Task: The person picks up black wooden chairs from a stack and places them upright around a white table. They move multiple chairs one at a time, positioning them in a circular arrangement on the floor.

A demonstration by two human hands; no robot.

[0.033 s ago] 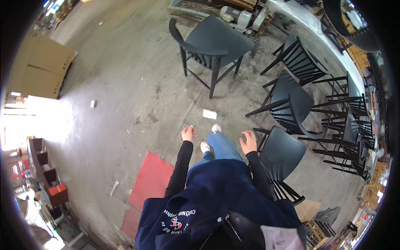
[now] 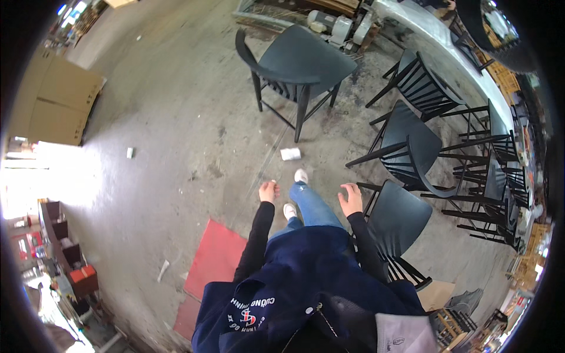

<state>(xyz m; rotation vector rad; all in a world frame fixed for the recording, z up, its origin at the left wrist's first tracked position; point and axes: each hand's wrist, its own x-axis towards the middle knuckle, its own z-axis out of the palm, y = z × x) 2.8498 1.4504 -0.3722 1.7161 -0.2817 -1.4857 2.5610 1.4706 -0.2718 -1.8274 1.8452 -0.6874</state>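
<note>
My left hand (image 2: 269, 191) hangs in front of my body with its fingers curled in. A tiny pale spot shows at its fingertips, too small to name. My right hand (image 2: 351, 200) is held out at the other side, fingers apart and nothing in it. Closest to it is a black chair (image 2: 400, 209) with a spindle back, just to its right; the two look apart. Ahead on the concrete floor lies a small white piece (image 2: 291, 154), perhaps paper. Beyond that stands another black chair (image 2: 309, 56) with a curved backrest.
More black chairs (image 2: 415, 136) crowd the right side. A motor (image 2: 332, 23) and scrap wood lie at the far edge. Big cardboard boxes (image 2: 59, 97) stand at the far left. A red mat (image 2: 215, 253) is on the floor left of me, and a small pale block (image 2: 130, 153) lies farther off.
The view has shifted very slightly. The white piece on the floor appears a little farther left and up in the picture. My hands keep almost the same pose.
</note>
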